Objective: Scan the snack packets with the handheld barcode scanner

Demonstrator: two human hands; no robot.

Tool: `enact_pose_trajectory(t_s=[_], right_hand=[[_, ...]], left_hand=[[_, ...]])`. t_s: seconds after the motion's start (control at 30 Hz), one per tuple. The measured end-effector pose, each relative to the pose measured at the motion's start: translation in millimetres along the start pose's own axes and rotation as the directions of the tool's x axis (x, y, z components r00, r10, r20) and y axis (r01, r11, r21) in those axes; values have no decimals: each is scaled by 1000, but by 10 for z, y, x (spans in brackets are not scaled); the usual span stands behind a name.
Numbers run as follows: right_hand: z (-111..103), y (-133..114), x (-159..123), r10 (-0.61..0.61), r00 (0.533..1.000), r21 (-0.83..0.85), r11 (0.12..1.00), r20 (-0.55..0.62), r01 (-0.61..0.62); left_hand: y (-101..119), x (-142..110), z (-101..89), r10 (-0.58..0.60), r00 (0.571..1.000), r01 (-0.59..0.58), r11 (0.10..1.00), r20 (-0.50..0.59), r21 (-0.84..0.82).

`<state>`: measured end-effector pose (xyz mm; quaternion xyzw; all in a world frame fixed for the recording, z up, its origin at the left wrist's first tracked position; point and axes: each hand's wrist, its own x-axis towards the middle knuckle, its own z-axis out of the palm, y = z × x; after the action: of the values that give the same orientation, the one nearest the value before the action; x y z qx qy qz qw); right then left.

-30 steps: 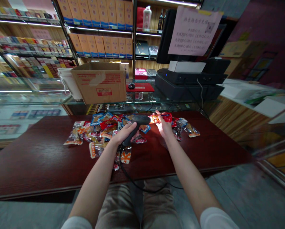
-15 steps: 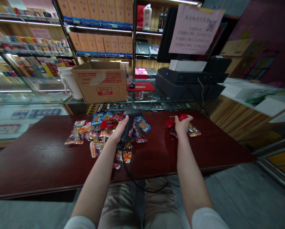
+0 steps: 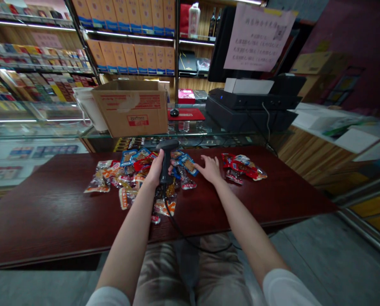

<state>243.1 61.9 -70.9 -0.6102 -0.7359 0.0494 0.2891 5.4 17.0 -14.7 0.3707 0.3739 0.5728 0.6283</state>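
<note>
At frame centre, the left grip (image 3: 156, 171) is clasping the black scanner (image 3: 166, 163), which is hiding part of the packet heap (image 3: 142, 163) on the desk (image 3: 52, 208); just rightward, the right grip (image 3: 211, 171) is holding spread fingers by the blue packet (image 3: 189, 163), contact being unclear

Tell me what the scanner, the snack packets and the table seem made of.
Scanner: probably hard plastic, mostly matte black, with dull highlights.
Snack packets: likely plastic film, glossy, partly clear, with bright glints.
Table: wood or wood-look laminate, slightly shiny, with grain showing.
</note>
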Motion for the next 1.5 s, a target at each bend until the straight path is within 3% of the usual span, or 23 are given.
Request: enact_pose_trajectory(t_s=[0.1, 0.2, 0.3, 0.37, 0.43, 0.5, 0.57, 0.6, 0.73, 0.9, 1.13, 1.5], right_hand=[[152, -197, -29, 7, 990, -74, 997, 142, 4], [143, -184, -48, 53, 983, -107, 994, 173, -35], [79, -47, -26, 101, 988, 29, 994, 116, -105], [39, 58, 7, 172, 985, 229, 958, 26, -173], [-2, 138, 37, 291, 956, 506, 828, -21, -241], [-54, 175, 50, 359, 933, 772, 582, 36, -253], [-117, 174, 44, 321, 941, 920, 326, 110, -219], [-150, 163, 36, 287, 949, 951, 238, 128, -200], [-246, 104, 23, 239, 958, 978, 95, 159, -186], [-269, 54, 67, 203, 957, 971, 74, 208, -227], [-256, -5, 57, 200, 967, 984, 38, 161, -171], [-349, -216, 14, 111, 978, 976, 114, 175, -188]], left_hand=[[-21, 17, -4, -2, 1000, 2, 1000, 2, 21], [-47, 35, -12, -3, 1000, 2, 1000, 21, 28], [-82, 48, -20, 17, 999, -17, 1000, 37, 21], [-97, 48, -26, 32, 998, -32, 999, 50, 13], [-98, 43, -35, 31, 997, -32, 999, 68, 17], [-87, 35, -46, 10, 997, -14, 999, 83, 39], [-75, 29, -52, -18, 996, 11, 997, 91, 70], [-72, 26, -52, -29, 995, 21, 996, 94, 84], [-83, 7, -26, -12, 994, 3, 996, 105, 89], [-93, -30, 15, 17, 991, -29, 995, 135, 93], [-109, -67, 25, -149, 934, 62, 962, 324, 265], [-184, -63, 51, -168, 906, 49, 954, 389, 297]])
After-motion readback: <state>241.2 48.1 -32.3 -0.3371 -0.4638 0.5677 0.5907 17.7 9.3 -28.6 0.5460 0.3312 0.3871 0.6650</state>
